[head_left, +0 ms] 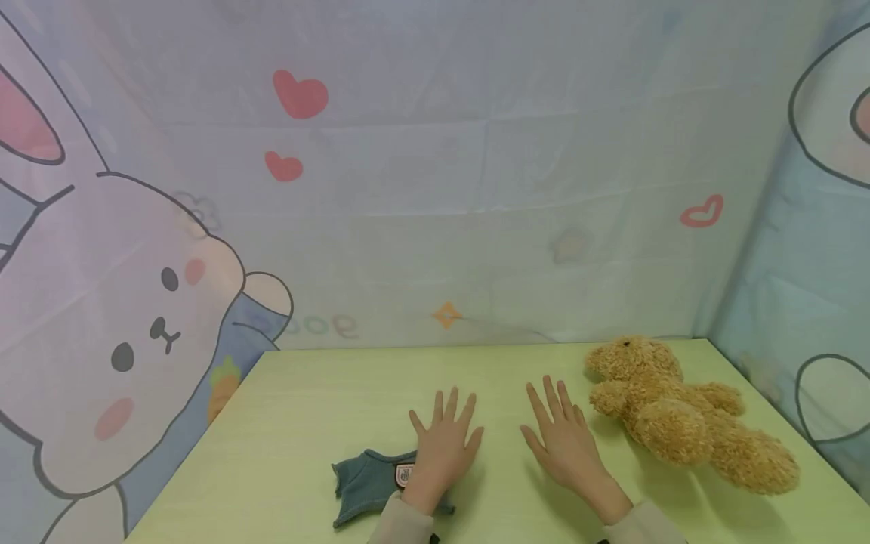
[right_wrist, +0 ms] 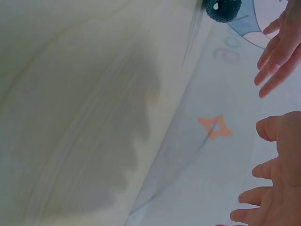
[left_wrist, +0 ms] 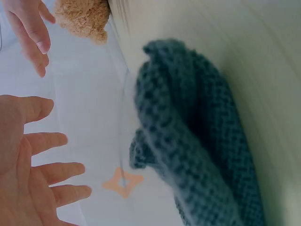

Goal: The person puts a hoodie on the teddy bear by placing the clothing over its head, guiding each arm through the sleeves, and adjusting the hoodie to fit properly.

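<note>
In the head view the left hand is held palm down with fingers spread, partly covering a blue-green knitted garment with a small badge. The right hand, also spread, hovers above the table, a shadow below it. Neither hand holds anything. A curly brown plush toy lies to the right of the right hand, its head toward the back. The left wrist view shows the garment close up, beside the left hand's spread fingers. In the right wrist view the right hand's fingers are apart.
The pale yellow-green table reaches back to a hanging cloth printed with hearts and a rabbit. More printed cloth hangs along the right side.
</note>
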Available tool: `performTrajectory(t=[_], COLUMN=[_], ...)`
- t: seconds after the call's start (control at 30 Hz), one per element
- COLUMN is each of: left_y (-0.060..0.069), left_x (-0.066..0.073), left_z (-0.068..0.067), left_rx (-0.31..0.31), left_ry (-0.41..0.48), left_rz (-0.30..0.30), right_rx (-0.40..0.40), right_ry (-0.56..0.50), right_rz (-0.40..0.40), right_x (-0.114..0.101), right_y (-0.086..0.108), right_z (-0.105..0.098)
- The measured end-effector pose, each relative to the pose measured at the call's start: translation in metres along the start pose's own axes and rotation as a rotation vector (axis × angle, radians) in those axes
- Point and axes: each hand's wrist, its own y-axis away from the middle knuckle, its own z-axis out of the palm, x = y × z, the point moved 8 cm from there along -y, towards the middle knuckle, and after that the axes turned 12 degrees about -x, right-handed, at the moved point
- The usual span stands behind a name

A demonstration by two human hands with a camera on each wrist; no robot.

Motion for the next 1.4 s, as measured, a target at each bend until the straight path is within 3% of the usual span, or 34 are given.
performTrajectory(t=[0.2,0.5,0.63,0.83,0.97,1.13,1.3,1.4], left_y=[0.011,0.021,0.020,0.021,0.025,0.032,0.040,0.043], left_x=[-0.006,-0.009,-0.016,-0.031,-0.046,-0.066,-0.086,-0.097], left_z=[-0.010,-0.037,-0.040,-0.041,-0.042,-0.046,-0.050,-0.051], left_rx=[0.046,0.279,0.242,0.140,0.142,0.169,0.124,0.095], left_ry=[0.058,-0.005,0.059,0.193,0.269,0.313,0.364,0.395], left_rz=[0.004,0.097,0.122,0.111,0.049,-0.085,-0.239,-0.290], right_rx=[0.030,0.038,0.048,-0.031,-0.069,-0.109,-0.157,-0.195], right_ry=[-0.081,-0.251,-0.306,-0.451,-0.531,-0.618,-0.712,-0.768], right_rz=[0.010,0.034,0.010,0.027,0.029,0.027,0.020,-0.008], right_x=[-0.006,-0.012,-0.017,-0.025,-0.032,-0.045,-0.058,-0.064], right_y=[0.000,-0.003,-0.006,-0.012,-0.015,-0.016,-0.017,-0.018], right_z=[-0.001,-0.002,-0.005,-0.002,0.003,0.011,0.016,0.022])
